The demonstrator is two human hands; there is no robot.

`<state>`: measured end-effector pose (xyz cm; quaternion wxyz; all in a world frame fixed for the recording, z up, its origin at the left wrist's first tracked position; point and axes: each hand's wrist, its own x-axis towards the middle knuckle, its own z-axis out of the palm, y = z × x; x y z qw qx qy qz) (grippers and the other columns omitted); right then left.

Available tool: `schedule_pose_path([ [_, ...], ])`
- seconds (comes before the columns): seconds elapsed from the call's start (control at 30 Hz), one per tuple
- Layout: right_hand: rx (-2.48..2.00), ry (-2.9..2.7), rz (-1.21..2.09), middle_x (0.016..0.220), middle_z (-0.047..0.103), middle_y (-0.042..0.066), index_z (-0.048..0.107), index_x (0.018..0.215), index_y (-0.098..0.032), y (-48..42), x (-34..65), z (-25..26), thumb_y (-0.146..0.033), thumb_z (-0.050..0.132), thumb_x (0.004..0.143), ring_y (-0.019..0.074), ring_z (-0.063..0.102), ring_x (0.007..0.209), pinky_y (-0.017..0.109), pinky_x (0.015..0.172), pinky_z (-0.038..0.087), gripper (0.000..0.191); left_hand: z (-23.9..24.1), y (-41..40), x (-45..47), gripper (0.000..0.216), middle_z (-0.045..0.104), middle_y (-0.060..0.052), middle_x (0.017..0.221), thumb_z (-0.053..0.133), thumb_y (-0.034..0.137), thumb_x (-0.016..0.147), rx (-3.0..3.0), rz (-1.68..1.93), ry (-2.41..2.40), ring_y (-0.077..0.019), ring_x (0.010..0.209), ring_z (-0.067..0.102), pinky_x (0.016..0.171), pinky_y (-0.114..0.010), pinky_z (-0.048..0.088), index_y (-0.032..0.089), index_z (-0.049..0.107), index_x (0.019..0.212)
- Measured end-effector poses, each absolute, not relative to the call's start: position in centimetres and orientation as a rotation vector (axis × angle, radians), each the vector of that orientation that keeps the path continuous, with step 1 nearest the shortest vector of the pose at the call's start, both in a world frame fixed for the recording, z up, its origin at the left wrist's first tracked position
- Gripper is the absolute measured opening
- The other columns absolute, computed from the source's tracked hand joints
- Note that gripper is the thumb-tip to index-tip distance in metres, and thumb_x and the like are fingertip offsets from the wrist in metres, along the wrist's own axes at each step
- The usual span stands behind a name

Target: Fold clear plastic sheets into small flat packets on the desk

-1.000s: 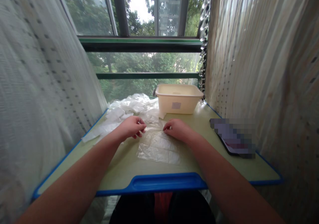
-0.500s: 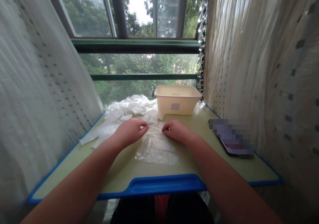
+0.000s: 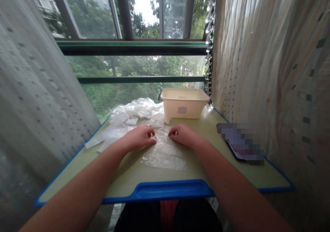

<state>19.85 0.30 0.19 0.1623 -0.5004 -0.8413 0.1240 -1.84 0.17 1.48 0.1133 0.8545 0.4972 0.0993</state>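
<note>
A clear, creased plastic bag (image 3: 165,154) lies on the table in front of me. At its upper left edge is my left hand (image 3: 139,136), its thumb and fingers curved and parted, with nothing visible between them. My right hand (image 3: 182,134) has its fingers pinched together on the bag's upper right side. Behind and left of my left hand spreads a loose heap of thin white plastic bags (image 3: 141,109), reaching almost to the clear bag.
A cream plastic basin (image 3: 184,105) with a small label stands at the back of the table. Toward the right lies a phone (image 3: 239,142), its screen pixelated. The table has a blue rim (image 3: 175,189). Curtains (image 3: 265,70) hang on both sides.
My left thumb and fingers have parted from a pinch, and that hand has shifted slightly right. The right hand stays almost in place. The clear bag's upper part looks more bunched.
</note>
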Motion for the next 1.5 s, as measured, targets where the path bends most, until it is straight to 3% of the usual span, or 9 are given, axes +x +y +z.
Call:
schedule_pose_path([
  [0.17,-1.399,-2.382,0.359,0.081,0.066,0.003,0.071,0.083,-0.021,0.1,19.8,0.3,-0.026,0.054,0.074,0.0139,0.057,0.072,0.021,0.067,0.041,0.02,1.8,-0.1,-1.9,0.043,0.064,-0.003,0.081,0.05,0.055,0.069,2.408,0.285,1.5,-0.0189,0.069,0.058,0.058,-0.026,0.039,0.021,0.061,0.093],
  [0.3,-1.471,-2.257,0.29,0.092,0.065,0.002,0.069,0.089,-0.022,0.2,20.5,0.7,-0.023,0.048,0.077,0.0136,0.058,0.08,0.02,0.071,0.041,0.024,2.1,0.3,-2.1,0.044,0.065,-0.004,0.079,0.045,0.059,0.072,2.355,0.37,1.618,-0.0199,0.068,0.059,0.058,-0.026,0.04,0.021,0.062,0.086],
  [0.43,-1.763,-2.153,0.204,0.102,0.063,0.01,0.065,0.099,-0.017,0.7,22.0,0.7,-0.025,0.049,0.076,0.0205,0.057,0.089,0.026,0.075,0.041,0.03,1.0,0.9,-1.7,0.043,0.066,-0.005,0.083,0.045,0.056,0.074,2.335,0.491,1.649,-0.0204,0.073,0.059,0.063,-0.027,0.042,0.019,0.064,0.084],
  [0.57,-1.875,-2.139,0.299,0.089,0.066,0.012,0.065,0.095,-0.014,1.1,22.7,0.3,-0.031,0.053,0.072,0.0223,0.06,0.077,0.027,0.064,0.042,0.031,-0.1,1.4,-0.9,0.048,0.066,-0.007,0.085,0.042,0.057,0.075,2.36,0.546,1.674,-0.0214,0.075,0.059,0.065,-0.028,0.041,0.017,0.065,0.089],
  [0.7,-1.914,-2.126,0.39,0.08,0.067,0.008,0.065,0.086,-0.015,1.1,22.3,0.1,-0.03,0.054,0.069,0.0187,0.06,0.067,0.024,0.055,0.039,0.025,-0.5,1.8,-0.3,0.042,0.065,-0.006,0.074,0.044,0.052,0.075,2.429,0.458,1.661,-0.0205,0.067,0.057,0.059,-0.028,0.039,0.018,0.068,0.079],
  [1.17,-1.791,-2.073,0.54,0.067,0.061,0.003,0.059,0.067,-0.016,1.3,21.0,0.2,-0.019,0.059,0.061,0.0134,0.053,0.061,0.02,0.051,0.036,0.007,-0.9,2.2,-0.6,0.036,0.066,-0.005,0.072,0.048,0.048,0.073,2.354,0.564,1.599,-0.0184,0.065,0.057,0.056,-0.026,0.038,0.018,0.068,0.075],
  [1.27,-1.749,-2.023,0.587,0.071,0.061,0.003,0.059,0.073,-0.014,1.4,21.0,0.1,-0.017,0.06,0.06,0.0125,0.052,0.062,0.019,0.05,0.036,0.014,-1.0,2.4,-0.7,0.033,0.066,-0.005,0.072,0.051,0.046,0.072,2.336,0.571,1.589,-0.0183,0.065,0.057,0.056,-0.026,0.039,0.018,0.068,0.075],
  [1.4,-1.666,-1.95,0.679,0.075,0.06,0.001,0.055,0.097,-0.014,1.5,21.0,0.0,-0.014,0.057,0.063,0.0101,0.052,0.06,0.017,0.048,0.036,0.034,-0.9,2.4,-0.7,0.031,0.066,-0.004,0.073,0.051,0.045,0.072,2.312,0.576,1.571,-0.0182,0.066,0.058,0.057,-0.026,0.04,0.018,0.068,0.076],
  [1.5,-1.589,-1.921,0.733,0.075,0.06,0.001,0.055,0.1,-0.014,1.6,21.1,0.0,-0.012,0.055,0.064,0.0101,0.053,0.061,0.017,0.051,0.038,0.036,-0.4,2.3,-0.8,0.033,0.066,-0.004,0.074,0.051,0.046,0.072,2.291,0.578,1.565,-0.0186,0.066,0.059,0.058,-0.027,0.041,0.018,0.068,0.077],
])
